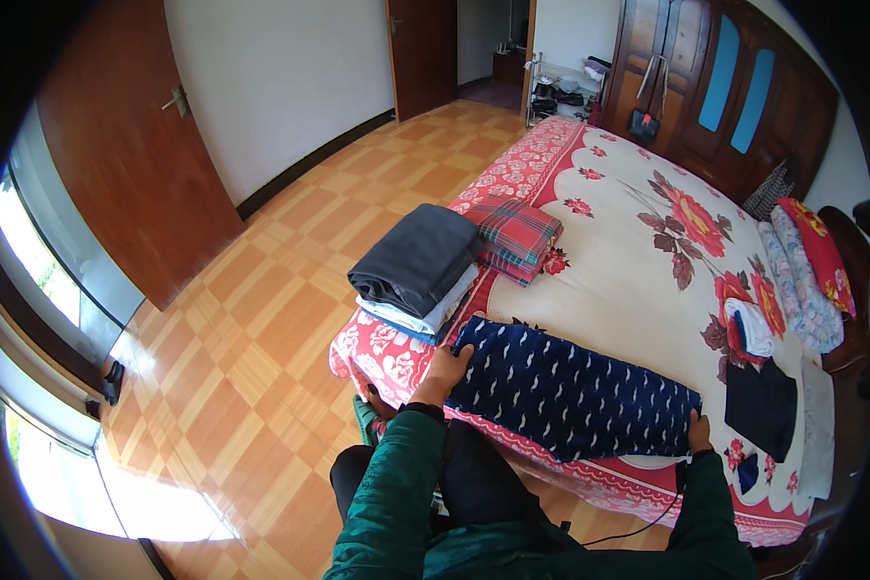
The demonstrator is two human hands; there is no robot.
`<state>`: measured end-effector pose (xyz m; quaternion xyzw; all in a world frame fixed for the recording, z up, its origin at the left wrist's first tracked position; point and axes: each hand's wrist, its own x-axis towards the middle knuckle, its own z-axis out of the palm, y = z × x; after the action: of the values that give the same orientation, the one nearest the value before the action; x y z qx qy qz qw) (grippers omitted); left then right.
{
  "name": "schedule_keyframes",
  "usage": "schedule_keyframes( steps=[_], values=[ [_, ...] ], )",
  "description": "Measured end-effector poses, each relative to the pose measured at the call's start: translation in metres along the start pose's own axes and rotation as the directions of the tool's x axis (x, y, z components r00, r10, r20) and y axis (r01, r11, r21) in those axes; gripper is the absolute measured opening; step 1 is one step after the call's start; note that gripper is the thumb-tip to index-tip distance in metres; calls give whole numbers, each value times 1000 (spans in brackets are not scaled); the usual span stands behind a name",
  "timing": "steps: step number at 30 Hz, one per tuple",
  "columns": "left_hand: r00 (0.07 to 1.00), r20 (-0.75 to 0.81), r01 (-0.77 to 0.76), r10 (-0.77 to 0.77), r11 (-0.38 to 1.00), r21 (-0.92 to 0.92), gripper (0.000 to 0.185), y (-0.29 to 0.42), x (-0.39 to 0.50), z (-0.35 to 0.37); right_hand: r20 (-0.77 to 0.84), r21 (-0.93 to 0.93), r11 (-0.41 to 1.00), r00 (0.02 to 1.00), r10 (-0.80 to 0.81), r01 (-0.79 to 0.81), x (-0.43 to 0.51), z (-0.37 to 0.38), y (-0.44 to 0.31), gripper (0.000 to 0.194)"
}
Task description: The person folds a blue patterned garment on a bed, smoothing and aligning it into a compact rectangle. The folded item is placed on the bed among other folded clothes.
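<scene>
A navy cloth garment (573, 391) with a white moustache print lies spread lengthwise along the near edge of the bed (609, 283). My left hand (449, 371) grips its left end, thumb on top. At the opposite end, my right hand (699, 433) holds the lower right corner. Just beyond my left hand is a stack of folded clothes, with dark grey trousers (417, 254) on top and white cloth (413, 315) beneath. Folded red plaid fabric (518, 232) sits behind that stack.
On the bed's right lie a black folded garment (761, 409), grey cloth (817, 431), white cloth (750, 326) and a small navy piece (748, 473). Pillows (815, 268) rest by the headboard. A wardrobe (725, 80) and shoe rack (562, 90) stand behind. A cord (634, 535) hangs near my right sleeve.
</scene>
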<state>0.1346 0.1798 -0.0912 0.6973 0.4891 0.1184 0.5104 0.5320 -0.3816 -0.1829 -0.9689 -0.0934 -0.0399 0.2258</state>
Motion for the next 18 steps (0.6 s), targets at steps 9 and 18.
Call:
schedule_keyframes(
  steps=[9, 18],
  values=[
    [958, -238, -203, 160, 964, -173, 42, -50, -89, -95, 7, 228, 941, 966, -258, 250, -15, -14, -109, 39],
    [847, -529, -183, -56, 903, -389, 20, -143, -320, -168, 73, 397, 788, 839, -539, 471, -71, 23, -291, 36]
  ],
)
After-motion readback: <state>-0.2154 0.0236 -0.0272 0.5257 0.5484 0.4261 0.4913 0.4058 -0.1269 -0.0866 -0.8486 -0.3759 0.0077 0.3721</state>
